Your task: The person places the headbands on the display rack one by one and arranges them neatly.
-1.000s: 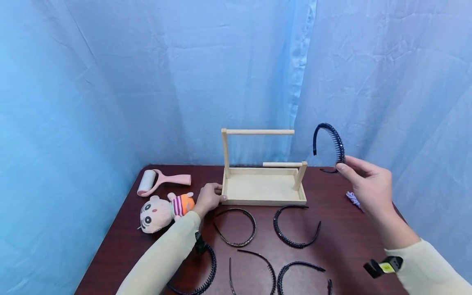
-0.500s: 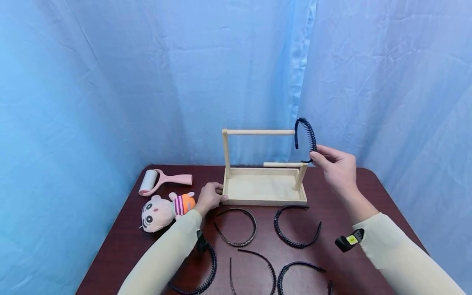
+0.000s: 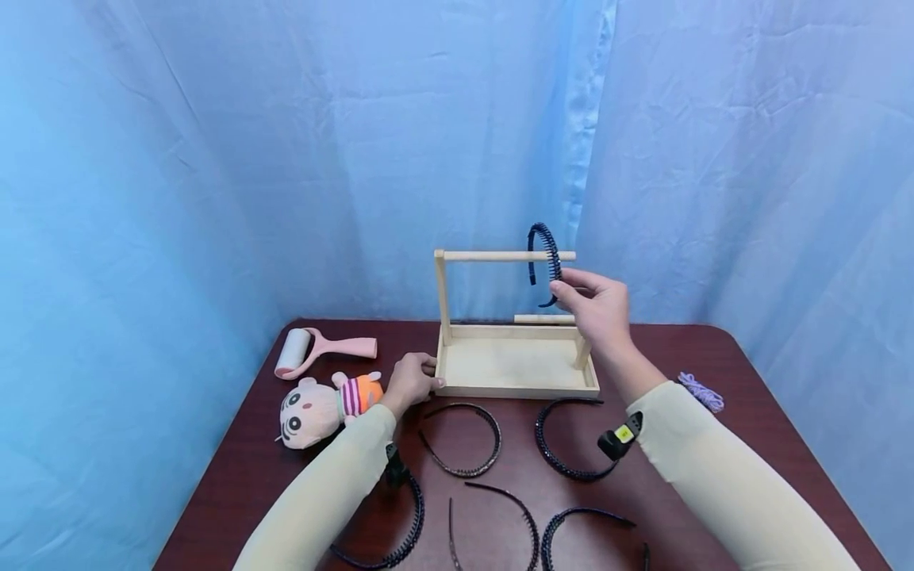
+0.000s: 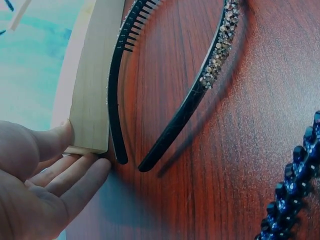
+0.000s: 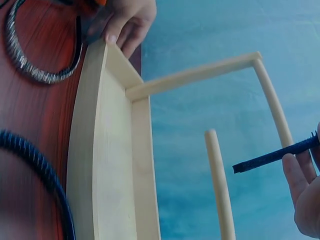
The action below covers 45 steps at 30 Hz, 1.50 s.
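Nearest, at 5 to 7 o'clock from the wooden rack (image 3: 514, 392), loose headbands (image 3: 417, 519) are lying on the table (image 3: 214, 507). At 8 o'clock the left hand (image 3: 412, 382) is gripping the rack's near corner, thumb and fingers closing on the wood. At 2 o'clock the right hand (image 3: 598, 305) is pinching one side of the raised headband (image 3: 553, 252), leaving little gap between thumb and fingers. That headband, between 12 and 1 o'clock, is standing ends-down and apparently straddling the upper rod (image 3: 493, 256); contact cannot be confirmed. Beyond, at 12 o'clock, the blue curtain (image 3: 428, 119) is hanging.

The step in hand appears to be the loading of a headband onto the rod. The next move is probably calling for lowering it onto the rod, then releasing it, with the rack kept steady.

Compared with half a second ago, the raised headband is sitting farther toward 9 o'clock, inward of the rod's free end; the left hand is holding the same corner.
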Available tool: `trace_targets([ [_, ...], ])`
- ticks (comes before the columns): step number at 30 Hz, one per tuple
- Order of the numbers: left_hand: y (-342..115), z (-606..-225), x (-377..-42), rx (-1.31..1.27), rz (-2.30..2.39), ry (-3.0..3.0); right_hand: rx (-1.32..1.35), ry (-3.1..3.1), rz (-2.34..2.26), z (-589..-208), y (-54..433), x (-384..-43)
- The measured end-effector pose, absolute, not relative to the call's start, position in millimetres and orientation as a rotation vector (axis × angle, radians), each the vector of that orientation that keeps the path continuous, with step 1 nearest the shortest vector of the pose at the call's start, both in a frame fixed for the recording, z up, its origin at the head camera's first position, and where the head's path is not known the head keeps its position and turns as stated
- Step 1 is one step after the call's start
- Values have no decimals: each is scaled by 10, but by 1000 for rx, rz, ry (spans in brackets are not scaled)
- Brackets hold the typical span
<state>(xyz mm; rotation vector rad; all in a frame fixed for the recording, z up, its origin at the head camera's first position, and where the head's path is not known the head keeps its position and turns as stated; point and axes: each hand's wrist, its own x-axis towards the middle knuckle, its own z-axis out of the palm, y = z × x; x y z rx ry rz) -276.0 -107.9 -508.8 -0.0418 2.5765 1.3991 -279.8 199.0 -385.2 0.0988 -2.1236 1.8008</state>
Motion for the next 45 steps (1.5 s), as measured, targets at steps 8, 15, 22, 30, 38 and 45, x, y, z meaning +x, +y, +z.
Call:
trace_targets([
  [8, -1104, -5072, -2746, -40, 1419, 2566, 138, -2132, 1843, -3907, 1569, -2959],
  [15, -1133, -5102, -2749, -48, 1383, 2591, 145, -2133, 1923, -3960, 1232, -3051],
  [22, -1125, -5103, -2767, -50, 1374, 2591, 159, -2157, 1975, -3991, 978, -3100],
  [30, -1094, -4998, -2812, -53, 1347, 2613, 190, -2186, 1980, -3993, 831, -3178],
  [38, -1104, -4980, -2770, -66, 1319, 2623, 169, -2230, 1966, -4039, 700, -3197],
  [45, -1090, -4987, -2716, -57, 1305, 2619, 155, -2299, 1883, -4042, 635, -3165],
])
